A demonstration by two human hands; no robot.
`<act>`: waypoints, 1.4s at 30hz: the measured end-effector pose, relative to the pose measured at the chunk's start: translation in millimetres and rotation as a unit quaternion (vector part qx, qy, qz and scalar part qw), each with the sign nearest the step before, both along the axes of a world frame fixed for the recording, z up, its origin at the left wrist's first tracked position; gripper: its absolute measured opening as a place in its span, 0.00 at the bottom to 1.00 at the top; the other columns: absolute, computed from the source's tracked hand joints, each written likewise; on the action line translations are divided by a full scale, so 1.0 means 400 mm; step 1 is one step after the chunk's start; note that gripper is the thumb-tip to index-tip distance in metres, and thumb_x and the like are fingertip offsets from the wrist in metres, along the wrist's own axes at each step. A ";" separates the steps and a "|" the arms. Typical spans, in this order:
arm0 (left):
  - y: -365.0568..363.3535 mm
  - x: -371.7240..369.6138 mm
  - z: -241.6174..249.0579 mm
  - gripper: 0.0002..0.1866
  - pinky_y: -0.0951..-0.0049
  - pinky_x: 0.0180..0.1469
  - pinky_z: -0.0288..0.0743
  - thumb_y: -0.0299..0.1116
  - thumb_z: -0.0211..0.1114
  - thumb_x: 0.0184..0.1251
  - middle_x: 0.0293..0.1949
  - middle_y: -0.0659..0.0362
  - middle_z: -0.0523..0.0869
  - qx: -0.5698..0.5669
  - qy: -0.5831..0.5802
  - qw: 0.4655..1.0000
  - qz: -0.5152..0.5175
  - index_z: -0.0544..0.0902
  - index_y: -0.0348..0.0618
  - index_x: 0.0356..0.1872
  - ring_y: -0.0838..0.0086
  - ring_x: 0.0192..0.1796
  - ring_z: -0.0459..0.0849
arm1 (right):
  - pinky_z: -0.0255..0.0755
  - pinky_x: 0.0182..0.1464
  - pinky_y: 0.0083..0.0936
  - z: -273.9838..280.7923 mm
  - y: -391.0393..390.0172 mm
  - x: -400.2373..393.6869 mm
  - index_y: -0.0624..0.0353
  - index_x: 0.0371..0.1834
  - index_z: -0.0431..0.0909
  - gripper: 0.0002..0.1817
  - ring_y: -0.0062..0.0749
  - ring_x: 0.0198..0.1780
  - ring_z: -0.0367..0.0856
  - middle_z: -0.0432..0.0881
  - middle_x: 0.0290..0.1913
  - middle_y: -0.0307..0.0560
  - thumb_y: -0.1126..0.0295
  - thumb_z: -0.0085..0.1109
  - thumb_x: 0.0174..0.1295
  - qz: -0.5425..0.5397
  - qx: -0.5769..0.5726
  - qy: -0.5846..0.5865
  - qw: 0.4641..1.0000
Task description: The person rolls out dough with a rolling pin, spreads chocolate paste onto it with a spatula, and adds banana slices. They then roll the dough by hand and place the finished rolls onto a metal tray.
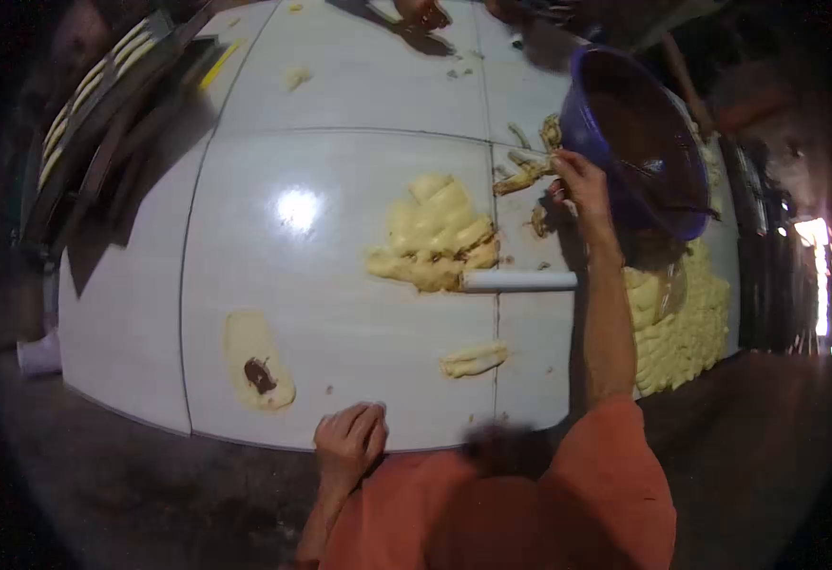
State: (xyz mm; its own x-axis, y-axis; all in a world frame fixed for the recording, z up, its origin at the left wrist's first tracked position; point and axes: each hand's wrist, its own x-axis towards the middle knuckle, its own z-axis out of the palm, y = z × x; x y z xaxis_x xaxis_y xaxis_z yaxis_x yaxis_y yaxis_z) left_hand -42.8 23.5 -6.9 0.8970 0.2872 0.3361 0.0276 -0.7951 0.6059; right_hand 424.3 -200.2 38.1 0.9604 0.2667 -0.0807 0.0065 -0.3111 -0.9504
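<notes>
My right hand [584, 185] reaches far over the tiled table, beside a purple basin [582, 128]. Its thumb and fingers pinch the end of a brown-smeared yellow strip [524, 177] that looks like dough. At the table's near edge, my left hand [351, 437] rests with fingers curled and nothing visible in them. Ahead of it lies a flattened oval of yellow dough [249, 337] with a dark brown filling [260, 375] on its near end. A lumpy dough mound [435, 218] sits mid-table, touching a white rod [520, 280]. Nearer me is a small dough roll [474, 360].
Many pale yellow dough pieces [682, 328] lie packed together at the right, below the basin. Stacked trays [102, 104] stand at the far left. Another person's hand [422, 13] shows at the far edge. Small crumbs are scattered about the tiles.
</notes>
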 end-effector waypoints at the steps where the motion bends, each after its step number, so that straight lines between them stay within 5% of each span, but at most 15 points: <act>1: 0.003 0.001 0.001 0.10 0.67 0.33 0.74 0.27 0.78 0.58 0.37 0.62 0.91 -0.003 0.005 1.000 0.000 0.90 0.45 0.41 0.67 0.33 0.88 | 0.80 0.38 0.21 0.029 0.023 -0.050 0.68 0.64 0.82 0.20 0.21 0.38 0.85 0.86 0.42 0.45 0.65 0.65 0.75 0.023 0.025 0.017 0.999; 5: 0.049 -0.041 -0.013 0.10 0.65 0.39 0.81 0.28 0.76 0.61 0.41 0.59 0.93 -0.123 -0.023 0.990 -0.057 0.91 0.45 0.44 0.65 0.41 0.92 | 0.82 0.49 0.28 0.056 0.147 -0.306 0.66 0.67 0.80 0.22 0.30 0.45 0.88 0.86 0.48 0.47 0.71 0.65 0.71 0.145 -0.033 0.031 0.988; 11: 0.291 -0.182 0.045 0.09 0.66 0.37 0.76 0.31 0.79 0.62 0.43 0.62 0.92 -0.035 -0.009 0.999 -0.015 0.90 0.47 0.41 0.69 0.37 0.90 | 0.83 0.44 0.24 0.086 0.414 -0.754 0.67 0.52 0.85 0.13 0.24 0.44 0.88 0.89 0.43 0.46 0.73 0.69 0.69 0.298 -0.108 0.134 0.939; 13: 0.372 -0.205 0.028 0.08 0.65 0.37 0.75 0.34 0.79 0.62 0.42 0.63 0.92 -0.003 -0.017 1.000 -0.004 0.90 0.48 0.40 0.69 0.38 0.89 | 0.82 0.44 0.25 0.039 0.476 -0.817 0.66 0.51 0.85 0.11 0.25 0.43 0.89 0.90 0.42 0.46 0.73 0.70 0.68 0.389 -0.090 0.011 0.917; 15: 0.431 -0.211 0.022 0.10 0.66 0.39 0.75 0.36 0.79 0.63 0.42 0.63 0.91 0.015 0.002 1.000 -0.012 0.90 0.49 0.42 0.70 0.39 0.89 | 0.82 0.44 0.27 0.022 0.540 -0.876 0.65 0.52 0.85 0.11 0.28 0.43 0.89 0.90 0.44 0.47 0.73 0.69 0.69 0.390 -0.078 0.028 0.917; 16: 0.454 -0.210 0.016 0.11 0.65 0.39 0.76 0.36 0.80 0.61 0.42 0.62 0.91 0.015 0.008 0.999 -0.027 0.90 0.50 0.43 0.69 0.40 0.89 | 0.82 0.46 0.34 0.013 0.568 -0.896 0.63 0.49 0.86 0.11 0.43 0.44 0.91 0.89 0.44 0.53 0.67 0.67 0.71 0.393 -0.064 -0.009 0.917; 27: 0.564 -0.154 0.005 0.13 0.64 0.38 0.75 0.39 0.81 0.58 0.40 0.64 0.88 0.002 0.032 0.990 -0.140 0.90 0.52 0.42 0.69 0.38 0.87 | 0.83 0.38 0.37 -0.031 0.607 -0.974 0.50 0.56 0.87 0.14 0.42 0.39 0.89 0.86 0.46 0.47 0.62 0.69 0.70 0.303 -0.128 -0.172 0.929; 35: 0.582 -0.135 -0.016 0.10 0.66 0.43 0.75 0.39 0.78 0.61 0.43 0.64 0.86 0.038 0.000 0.978 -0.206 0.88 0.51 0.40 0.70 0.45 0.86 | 0.82 0.36 0.32 -0.057 0.552 -0.982 0.55 0.47 0.86 0.12 0.36 0.38 0.88 0.85 0.44 0.43 0.68 0.75 0.62 0.382 -0.218 -0.306 0.844; 42: 0.574 -0.115 0.024 0.07 0.58 0.56 0.75 0.33 0.73 0.66 0.55 0.56 0.87 -0.076 0.018 0.988 -0.132 0.88 0.44 0.40 0.59 0.57 0.84 | 0.82 0.40 0.38 -0.031 0.559 -0.949 0.61 0.50 0.83 0.09 0.50 0.39 0.89 0.88 0.43 0.53 0.70 0.65 0.72 0.324 -0.110 -0.075 0.937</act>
State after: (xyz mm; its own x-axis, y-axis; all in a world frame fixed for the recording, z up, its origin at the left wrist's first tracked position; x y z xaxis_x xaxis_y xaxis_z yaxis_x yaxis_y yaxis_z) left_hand -88.7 253.2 2.8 0.9578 0.0863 0.2743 -0.1453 -0.6779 0.7206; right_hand 44.7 23.6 25.8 0.6078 0.7900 -0.0801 0.3892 -0.3844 -0.8371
